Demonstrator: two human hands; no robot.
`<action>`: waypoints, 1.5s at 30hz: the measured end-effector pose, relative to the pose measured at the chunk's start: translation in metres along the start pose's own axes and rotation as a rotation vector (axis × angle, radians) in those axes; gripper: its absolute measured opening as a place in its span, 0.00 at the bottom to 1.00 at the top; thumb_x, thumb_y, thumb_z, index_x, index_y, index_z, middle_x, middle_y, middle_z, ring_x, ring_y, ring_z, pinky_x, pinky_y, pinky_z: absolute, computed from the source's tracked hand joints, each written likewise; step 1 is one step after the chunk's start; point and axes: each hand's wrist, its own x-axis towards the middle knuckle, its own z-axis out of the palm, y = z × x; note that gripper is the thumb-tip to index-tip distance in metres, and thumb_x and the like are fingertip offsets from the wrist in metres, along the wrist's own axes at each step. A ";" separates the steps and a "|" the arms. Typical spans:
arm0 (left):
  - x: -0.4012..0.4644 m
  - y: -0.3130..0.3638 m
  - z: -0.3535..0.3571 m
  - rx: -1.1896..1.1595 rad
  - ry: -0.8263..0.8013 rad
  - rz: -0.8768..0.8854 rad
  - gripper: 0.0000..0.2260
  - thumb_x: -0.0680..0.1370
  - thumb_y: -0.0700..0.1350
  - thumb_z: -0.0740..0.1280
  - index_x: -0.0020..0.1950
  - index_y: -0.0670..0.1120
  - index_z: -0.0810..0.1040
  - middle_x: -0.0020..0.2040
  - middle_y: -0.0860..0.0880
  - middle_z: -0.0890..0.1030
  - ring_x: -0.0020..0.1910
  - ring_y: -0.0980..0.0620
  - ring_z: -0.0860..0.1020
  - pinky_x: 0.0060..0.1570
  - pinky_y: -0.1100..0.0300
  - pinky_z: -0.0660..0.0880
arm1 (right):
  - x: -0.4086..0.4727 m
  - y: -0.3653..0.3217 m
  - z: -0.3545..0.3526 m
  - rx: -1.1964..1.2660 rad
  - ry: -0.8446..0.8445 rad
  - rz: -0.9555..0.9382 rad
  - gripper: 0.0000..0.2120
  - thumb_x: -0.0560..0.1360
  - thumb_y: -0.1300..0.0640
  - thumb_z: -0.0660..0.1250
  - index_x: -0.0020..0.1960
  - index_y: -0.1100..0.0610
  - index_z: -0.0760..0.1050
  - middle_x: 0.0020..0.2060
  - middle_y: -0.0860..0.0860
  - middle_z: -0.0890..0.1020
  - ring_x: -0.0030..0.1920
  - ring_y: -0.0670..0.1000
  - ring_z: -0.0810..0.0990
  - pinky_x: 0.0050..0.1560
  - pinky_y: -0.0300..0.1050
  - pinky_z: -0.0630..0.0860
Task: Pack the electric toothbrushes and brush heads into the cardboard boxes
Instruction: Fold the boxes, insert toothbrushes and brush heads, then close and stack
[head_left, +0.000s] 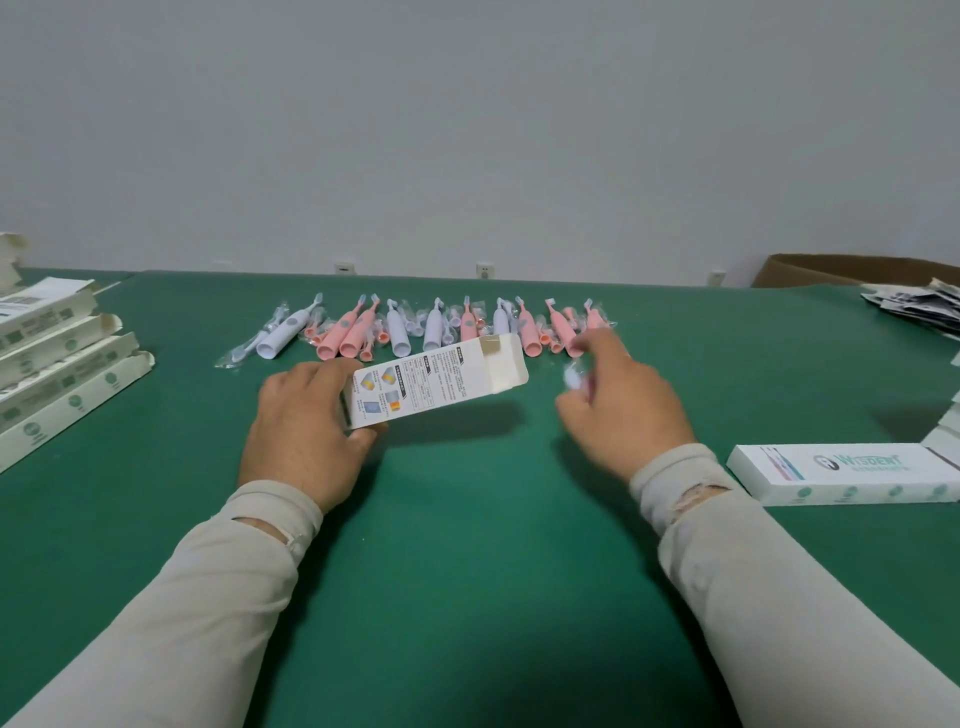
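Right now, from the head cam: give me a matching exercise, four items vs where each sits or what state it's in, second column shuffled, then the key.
Column 1
1. open box
2. stack of flat boxes
3. closed printed box
4. brown carton

Column 2
A. far right corner of the green table
B. lying flat beside the right sleeve
C. held off the table by the left hand
D. left edge of the table

Pairs: 1-C, 2-D, 3-B, 4-A
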 end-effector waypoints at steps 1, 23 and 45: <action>0.000 0.000 0.000 0.002 -0.003 0.002 0.23 0.72 0.47 0.74 0.67 0.52 0.74 0.62 0.49 0.76 0.63 0.42 0.68 0.61 0.50 0.66 | -0.001 0.002 -0.005 0.236 0.082 0.060 0.18 0.74 0.58 0.64 0.61 0.43 0.70 0.35 0.44 0.76 0.35 0.50 0.77 0.37 0.43 0.71; -0.007 0.010 0.005 -0.019 -0.037 0.126 0.23 0.72 0.49 0.75 0.65 0.54 0.74 0.61 0.51 0.76 0.63 0.44 0.68 0.60 0.49 0.69 | -0.017 -0.017 0.013 0.683 0.102 0.138 0.09 0.76 0.61 0.70 0.44 0.48 0.83 0.42 0.50 0.85 0.42 0.45 0.83 0.50 0.39 0.80; -0.005 0.009 0.005 0.004 -0.057 0.100 0.23 0.71 0.49 0.74 0.65 0.55 0.74 0.61 0.52 0.76 0.63 0.45 0.67 0.59 0.50 0.69 | -0.011 -0.008 0.006 0.691 -0.049 0.142 0.05 0.70 0.54 0.68 0.44 0.48 0.74 0.35 0.45 0.82 0.34 0.45 0.78 0.37 0.41 0.72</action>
